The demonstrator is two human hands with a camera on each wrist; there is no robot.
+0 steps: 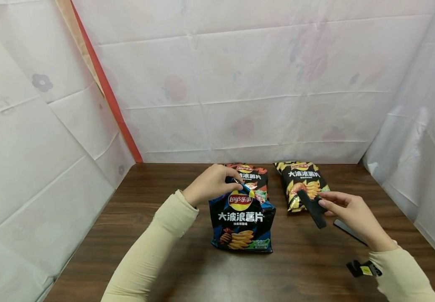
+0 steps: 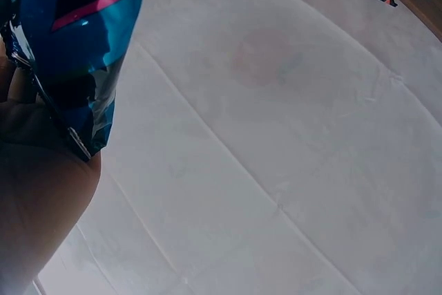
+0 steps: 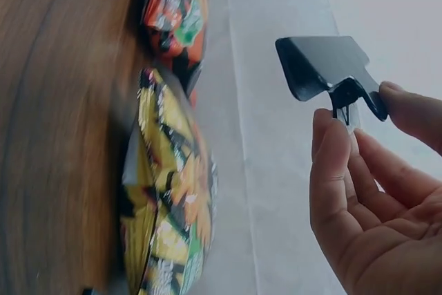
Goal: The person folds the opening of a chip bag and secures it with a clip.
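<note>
My left hand (image 1: 215, 182) grips the folded top of a blue and black Lay's chip bag (image 1: 241, 222), which stands upright on the table. Part of the bag's shiny blue side (image 2: 90, 39) shows against the palm in the left wrist view. To the right, my right hand (image 1: 347, 212) holds a wide black bag clip (image 1: 313, 209) between thumb and fingers, apart from the blue bag. The right wrist view shows the clip's flat black face (image 3: 328, 63) and its handle in the fingers.
A red chip bag (image 1: 253, 170) is partly hidden behind the blue one. The yellow and black chip bag (image 1: 302, 180) lies at the back right. A flat grey strip (image 1: 347, 230) and a small black item with a yellow patch (image 1: 364, 269) lie on the brown table (image 1: 157, 184).
</note>
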